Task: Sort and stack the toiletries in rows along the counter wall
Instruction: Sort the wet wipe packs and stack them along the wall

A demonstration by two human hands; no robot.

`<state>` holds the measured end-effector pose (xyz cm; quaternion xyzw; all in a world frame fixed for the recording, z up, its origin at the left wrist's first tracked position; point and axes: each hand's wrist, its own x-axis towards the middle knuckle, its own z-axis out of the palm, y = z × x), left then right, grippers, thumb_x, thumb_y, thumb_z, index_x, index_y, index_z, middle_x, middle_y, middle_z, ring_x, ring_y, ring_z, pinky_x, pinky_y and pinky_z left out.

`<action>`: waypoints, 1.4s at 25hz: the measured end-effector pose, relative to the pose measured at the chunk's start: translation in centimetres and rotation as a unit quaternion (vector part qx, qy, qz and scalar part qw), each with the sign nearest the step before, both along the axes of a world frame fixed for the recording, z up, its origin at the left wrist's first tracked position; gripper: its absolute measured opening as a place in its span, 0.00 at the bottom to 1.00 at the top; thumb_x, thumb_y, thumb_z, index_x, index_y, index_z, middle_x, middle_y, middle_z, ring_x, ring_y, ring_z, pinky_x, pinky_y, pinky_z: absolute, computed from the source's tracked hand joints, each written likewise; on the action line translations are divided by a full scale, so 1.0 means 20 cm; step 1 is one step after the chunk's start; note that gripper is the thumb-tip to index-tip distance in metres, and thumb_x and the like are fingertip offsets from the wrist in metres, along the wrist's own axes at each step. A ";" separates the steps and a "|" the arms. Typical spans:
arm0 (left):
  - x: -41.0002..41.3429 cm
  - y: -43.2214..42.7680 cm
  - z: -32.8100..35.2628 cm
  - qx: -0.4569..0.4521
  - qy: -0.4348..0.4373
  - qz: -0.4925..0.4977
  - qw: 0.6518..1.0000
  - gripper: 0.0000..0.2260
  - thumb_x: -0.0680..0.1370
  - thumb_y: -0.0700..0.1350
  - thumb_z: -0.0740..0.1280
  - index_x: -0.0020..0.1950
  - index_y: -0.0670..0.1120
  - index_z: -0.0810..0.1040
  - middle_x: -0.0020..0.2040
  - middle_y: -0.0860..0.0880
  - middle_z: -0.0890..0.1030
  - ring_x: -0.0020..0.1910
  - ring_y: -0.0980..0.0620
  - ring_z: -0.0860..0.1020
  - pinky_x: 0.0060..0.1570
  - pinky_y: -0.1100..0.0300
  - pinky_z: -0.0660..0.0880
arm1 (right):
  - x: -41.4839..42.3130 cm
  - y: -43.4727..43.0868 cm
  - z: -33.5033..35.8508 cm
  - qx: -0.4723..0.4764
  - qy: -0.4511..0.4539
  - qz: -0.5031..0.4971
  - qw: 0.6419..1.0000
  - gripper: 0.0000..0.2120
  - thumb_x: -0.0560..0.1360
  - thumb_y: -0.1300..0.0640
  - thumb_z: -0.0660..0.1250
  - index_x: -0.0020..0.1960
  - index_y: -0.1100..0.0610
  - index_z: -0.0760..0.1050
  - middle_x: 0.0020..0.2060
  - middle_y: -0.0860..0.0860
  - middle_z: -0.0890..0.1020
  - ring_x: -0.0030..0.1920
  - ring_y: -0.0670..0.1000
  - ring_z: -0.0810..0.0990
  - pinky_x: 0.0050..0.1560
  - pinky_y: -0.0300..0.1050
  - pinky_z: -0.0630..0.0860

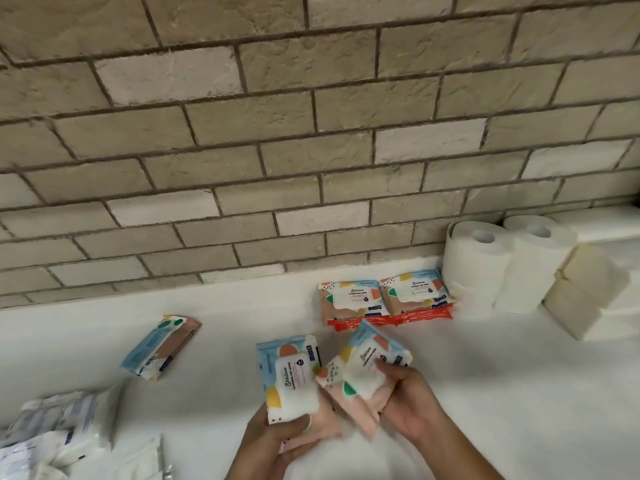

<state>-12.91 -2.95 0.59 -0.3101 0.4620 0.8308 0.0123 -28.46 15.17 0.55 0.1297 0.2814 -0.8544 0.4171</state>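
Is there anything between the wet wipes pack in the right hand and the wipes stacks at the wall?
Nothing visible does. The wet wipes pack in the right hand is just in front of the wipes stacks, only bare white counter between. The toilet paper rolls stand aside, to the right.

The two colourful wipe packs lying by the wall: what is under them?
Under the two colourful wipe packs lie red packs; only their front edges with white print stick out. How many there are, and the rest of them, is covered.
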 end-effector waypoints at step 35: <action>-1.32 -0.16 -0.01 -0.193 -0.108 0.095 0.971 0.07 0.79 0.42 0.69 0.57 0.45 0.79 0.54 0.44 0.84 0.49 0.40 0.84 0.50 0.40 0.83 | -0.95 0.06 -0.22 0.459 0.081 -0.273 0.842 0.10 0.73 0.57 0.78 0.48 0.57 0.78 0.49 0.55 0.85 0.48 0.57 0.85 0.53 0.57 0.85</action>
